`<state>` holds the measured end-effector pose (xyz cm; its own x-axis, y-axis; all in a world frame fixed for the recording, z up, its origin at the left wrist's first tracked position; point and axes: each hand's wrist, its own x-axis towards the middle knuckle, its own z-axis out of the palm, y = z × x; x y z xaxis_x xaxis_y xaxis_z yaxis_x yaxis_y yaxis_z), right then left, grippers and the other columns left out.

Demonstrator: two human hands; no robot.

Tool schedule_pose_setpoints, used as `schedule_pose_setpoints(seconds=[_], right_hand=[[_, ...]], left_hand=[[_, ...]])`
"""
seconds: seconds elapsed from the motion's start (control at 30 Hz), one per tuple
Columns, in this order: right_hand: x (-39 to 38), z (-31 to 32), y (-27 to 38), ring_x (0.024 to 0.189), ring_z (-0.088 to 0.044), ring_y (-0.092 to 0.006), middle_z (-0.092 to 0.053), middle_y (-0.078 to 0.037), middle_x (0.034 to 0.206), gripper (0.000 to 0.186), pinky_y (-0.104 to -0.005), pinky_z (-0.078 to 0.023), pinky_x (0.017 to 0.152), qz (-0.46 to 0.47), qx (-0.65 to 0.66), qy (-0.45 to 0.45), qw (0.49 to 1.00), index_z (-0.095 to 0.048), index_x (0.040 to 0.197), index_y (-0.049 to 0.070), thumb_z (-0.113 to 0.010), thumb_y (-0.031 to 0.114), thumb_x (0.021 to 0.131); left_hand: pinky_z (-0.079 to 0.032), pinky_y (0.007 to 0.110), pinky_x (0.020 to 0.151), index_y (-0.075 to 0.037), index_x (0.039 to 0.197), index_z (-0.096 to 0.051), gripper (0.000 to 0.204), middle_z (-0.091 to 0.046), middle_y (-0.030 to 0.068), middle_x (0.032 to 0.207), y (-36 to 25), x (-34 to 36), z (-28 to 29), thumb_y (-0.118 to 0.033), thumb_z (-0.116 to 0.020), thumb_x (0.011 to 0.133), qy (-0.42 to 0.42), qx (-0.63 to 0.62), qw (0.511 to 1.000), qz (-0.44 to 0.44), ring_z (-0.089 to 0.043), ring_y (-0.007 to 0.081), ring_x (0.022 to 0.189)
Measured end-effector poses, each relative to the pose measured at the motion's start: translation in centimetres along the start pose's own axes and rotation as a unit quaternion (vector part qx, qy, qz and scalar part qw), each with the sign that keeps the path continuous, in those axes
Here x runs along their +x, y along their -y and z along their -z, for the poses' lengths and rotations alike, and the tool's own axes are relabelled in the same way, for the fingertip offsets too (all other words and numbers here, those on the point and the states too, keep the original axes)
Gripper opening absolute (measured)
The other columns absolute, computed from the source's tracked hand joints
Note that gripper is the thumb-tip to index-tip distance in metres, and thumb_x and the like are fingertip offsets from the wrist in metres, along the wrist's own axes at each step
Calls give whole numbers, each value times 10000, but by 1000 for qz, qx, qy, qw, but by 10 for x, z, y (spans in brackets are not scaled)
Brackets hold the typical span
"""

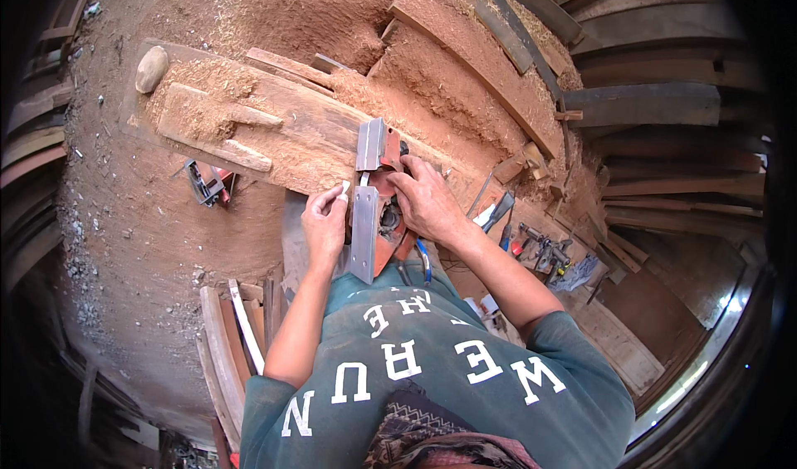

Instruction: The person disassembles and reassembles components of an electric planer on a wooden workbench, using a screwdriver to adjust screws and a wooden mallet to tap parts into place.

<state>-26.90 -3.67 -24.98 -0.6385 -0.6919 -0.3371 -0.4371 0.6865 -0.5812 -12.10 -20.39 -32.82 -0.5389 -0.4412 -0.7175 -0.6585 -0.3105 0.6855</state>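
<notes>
An orange electric hand planer [390, 241] lies on its side near my waist, with its two grey metal sole plates [363, 235] facing left. Between the plates shows the gap with the cutter. My right hand [430, 199] grips the planer's orange body by that gap, fingers curled against it. On the other side, my left hand [324, 224] pinches a small white piece [345, 187] between thumb and fingertips, just beside the gap. What kind of piece it is, I cannot tell. Part of the planer's underside is hidden by my right fingers.
A thick wooden plank [307, 133] covered in shavings runs ahead, with a rounded stone [152, 69] at its far left end. A second red planer [209, 183] sits on the ground at left. Tools [544, 253] lie at right. Boards [647, 104] are stacked beyond.
</notes>
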Motion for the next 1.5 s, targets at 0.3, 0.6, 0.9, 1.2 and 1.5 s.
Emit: schedule_pose_setpoints(seconds=[0.3,0.6,0.9,1.2,1.5], right_hand=[[13,27,27,1151,-615,-463,-616,-236,1218,283,-544,-506,964,1,-119,100,988,-686,1200,27,-630,80,927],[32,16,15,1242,-655,-413,-680,-260,1350,449,-476,-510,1075,-119,145,275,943,-616,1403,-5,-623,234,1023],[60,5,4,1020,-732,-438,-739,-314,1015,581,-508,-553,892,-103,128,408,898,-717,1154,-47,-616,513,1036],[68,5,3,1037,-723,-457,-735,-318,1018,603,-518,-552,932,-89,139,442,882,-696,1217,-49,-574,522,1064],[45,4,2,1183,-649,-454,-638,-282,1280,523,-528,-509,1034,-61,117,318,939,-669,1287,-29,-580,434,1060]], left_hand=[[-574,281,887,76,1265,-724,374,-652,113,1202,1,5,-14,-107,-758,940,18,-18,1000,4,-721,161,960],[-562,282,824,40,1210,-763,298,-669,94,1135,27,7,-14,-52,-733,927,-15,-24,1000,-12,-689,148,933],[-543,315,840,13,1062,-781,198,-679,110,1028,-2,14,-2,23,-650,914,8,6,997,-80,-671,191,935],[-545,427,845,-107,1141,-779,392,-577,146,975,-12,27,12,76,-598,845,130,194,949,-212,-644,340,948],[-545,466,842,-170,1172,-771,420,-592,136,982,-38,41,25,36,-656,825,209,331,882,-262,-648,353,985]])
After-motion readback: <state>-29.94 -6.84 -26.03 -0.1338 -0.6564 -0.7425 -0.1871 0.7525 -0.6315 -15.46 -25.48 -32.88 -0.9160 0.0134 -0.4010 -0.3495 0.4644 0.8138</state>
